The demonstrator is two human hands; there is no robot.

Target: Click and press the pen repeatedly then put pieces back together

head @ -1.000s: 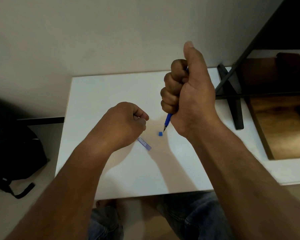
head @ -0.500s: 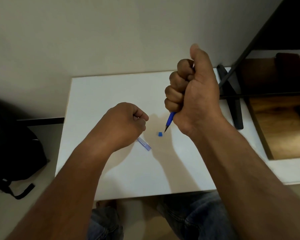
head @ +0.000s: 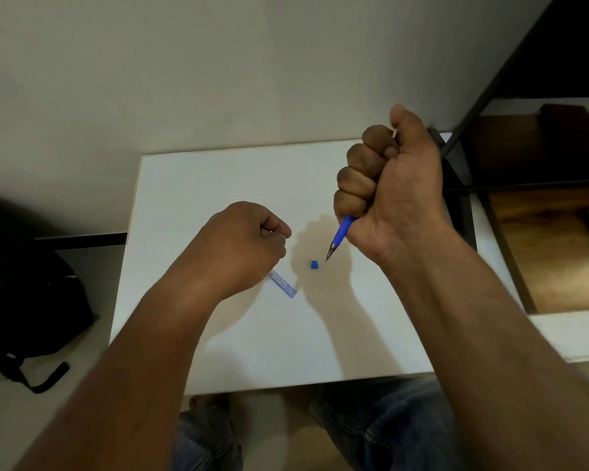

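- A black backpack (head: 24,300) lies on the floor at the far left, beside the white worktop (head: 218,185).
- The left hand (head: 242,246) rests low over the worktop with its fingers curled round a clear blue-tinted pen tube (head: 283,284); the tube's free end sticks out below the hand and lies on the worktop.
- A small blue cap (head: 314,264) sits on the worktop between the two hands, apart from both, just beside the pen tip.
- The right hand (head: 391,192) is raised above the worktop in a fist, thumb up, fingers wrapped tightly round a blue pen (head: 340,236); the pen points down and to the left, its dark tip hanging close to the cap without touching it.
- At the far right, black metal frame bars (head: 463,185) stand in front of a brown wooden surface (head: 551,253).
- Knees in blue jeans (head: 388,433) show below the worktop's near edge.
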